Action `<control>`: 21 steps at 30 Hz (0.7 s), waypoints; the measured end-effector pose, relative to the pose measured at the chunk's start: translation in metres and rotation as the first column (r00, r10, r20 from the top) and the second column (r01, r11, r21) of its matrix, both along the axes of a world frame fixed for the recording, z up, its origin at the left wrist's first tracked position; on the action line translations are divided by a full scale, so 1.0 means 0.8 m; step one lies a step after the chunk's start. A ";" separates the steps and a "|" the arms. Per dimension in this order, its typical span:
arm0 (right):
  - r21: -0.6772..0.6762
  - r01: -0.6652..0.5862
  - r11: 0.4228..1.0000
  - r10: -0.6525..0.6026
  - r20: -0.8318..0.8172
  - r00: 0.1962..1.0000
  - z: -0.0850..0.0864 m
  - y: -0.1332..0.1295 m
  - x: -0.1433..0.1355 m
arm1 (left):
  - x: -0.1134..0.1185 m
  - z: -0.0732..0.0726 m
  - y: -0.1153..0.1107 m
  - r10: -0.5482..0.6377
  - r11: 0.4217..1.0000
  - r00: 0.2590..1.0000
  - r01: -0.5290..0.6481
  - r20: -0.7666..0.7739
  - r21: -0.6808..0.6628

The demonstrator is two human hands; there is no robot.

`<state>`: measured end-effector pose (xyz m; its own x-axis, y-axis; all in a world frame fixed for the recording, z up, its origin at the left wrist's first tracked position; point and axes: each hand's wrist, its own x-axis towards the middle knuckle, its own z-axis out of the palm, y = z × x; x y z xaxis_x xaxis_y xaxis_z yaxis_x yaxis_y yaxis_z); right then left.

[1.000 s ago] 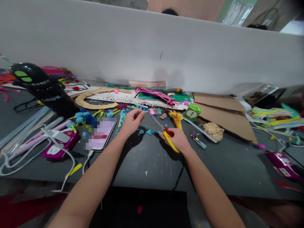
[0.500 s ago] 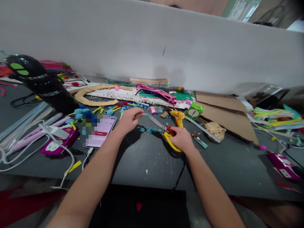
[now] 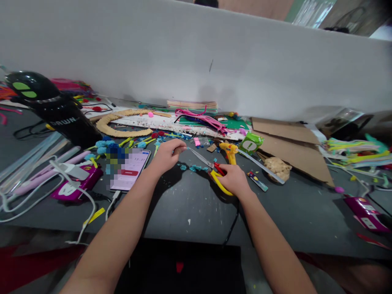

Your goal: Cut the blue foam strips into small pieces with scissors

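The metal scissors with red-and-yellow handles (image 3: 210,164) lie between my two hands, gripped by my right hand (image 3: 232,179), whose fingers curl round the loops. Their blades slant away from me and leftward, so the tips end just beside the fingertips of my left hand (image 3: 167,155). That hand has its thumb and forefinger pinched together on a tiny light-blue scrap (image 3: 187,148); I cannot tell whether the blades touch it.

Below the blades, in the gap between my hands, fluffy blue clippings (image 3: 196,168) are strewn over the dark grey tabletop (image 3: 190,212). Just beyond my right hand sits a yellow glue gun (image 3: 230,152), with a small green-and-white packet (image 3: 251,142) past it. Farther to that hand's right is a lumpy tan ball (image 3: 278,169), near flat brown cardboard (image 3: 288,141). To the left of my left hand lies a lit smartphone (image 3: 136,163); beyond it, a tan C-shaped piece with a ruffled surface (image 3: 122,133).
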<state>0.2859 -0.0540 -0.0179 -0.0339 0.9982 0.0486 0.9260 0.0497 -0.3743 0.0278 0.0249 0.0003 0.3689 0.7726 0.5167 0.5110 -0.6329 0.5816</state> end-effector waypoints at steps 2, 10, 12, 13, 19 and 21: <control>-0.005 -0.004 1.000 0.004 0.004 1.000 -0.002 0.001 0.001 | 0.000 0.000 0.000 0.006 1.000 1.000 -0.006 -0.005 -0.003; 0.010 0.068 0.998 -0.068 0.015 0.998 -0.002 0.001 0.002 | 0.000 -0.002 -0.001 0.011 1.000 1.000 -0.011 0.018 -0.005; 0.012 0.091 0.996 -0.091 -0.005 0.996 -0.001 0.000 0.003 | 0.000 -0.001 -0.001 0.004 1.000 1.000 -0.004 0.031 -0.008; 0.011 0.092 0.996 -0.091 -0.018 0.996 -0.001 0.000 0.003 | 0.000 -0.001 -0.001 0.005 1.000 0.999 -0.004 0.041 -0.013; 0.012 0.024 1.000 -0.022 -0.111 0.994 -0.002 0.001 0.000 | 0.008 -0.001 0.001 0.041 0.956 0.958 0.045 0.282 -0.289; 0.016 0.030 0.999 -0.028 -0.127 0.991 -0.003 0.001 -0.002 | 0.012 -0.003 0.004 0.073 0.878 0.888 0.159 0.454 -0.452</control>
